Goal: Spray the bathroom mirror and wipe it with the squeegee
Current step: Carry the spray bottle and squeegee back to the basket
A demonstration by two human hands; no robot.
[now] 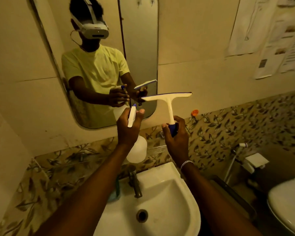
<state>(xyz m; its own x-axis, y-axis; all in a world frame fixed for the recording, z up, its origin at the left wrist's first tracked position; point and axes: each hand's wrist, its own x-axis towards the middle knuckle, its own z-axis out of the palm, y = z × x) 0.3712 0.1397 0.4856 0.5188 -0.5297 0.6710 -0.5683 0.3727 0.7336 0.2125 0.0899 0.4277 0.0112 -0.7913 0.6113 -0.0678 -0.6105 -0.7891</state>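
The mirror hangs on the tiled wall above the sink, tall with rounded corners. My left hand grips a white spray bottle by its neck, the blue-tipped nozzle aimed at the mirror's lower part. My right hand holds a white squeegee by its blue grip, blade up and roughly level, just right of the mirror's lower right corner. Both hands and both tools are reflected in the glass. No spray mist is visible.
A white sink with a metal tap lies directly below my arms. A toilet and a hose stand at the right. Papers hang on the upper right wall. Leaf-patterned tiles run behind the sink.
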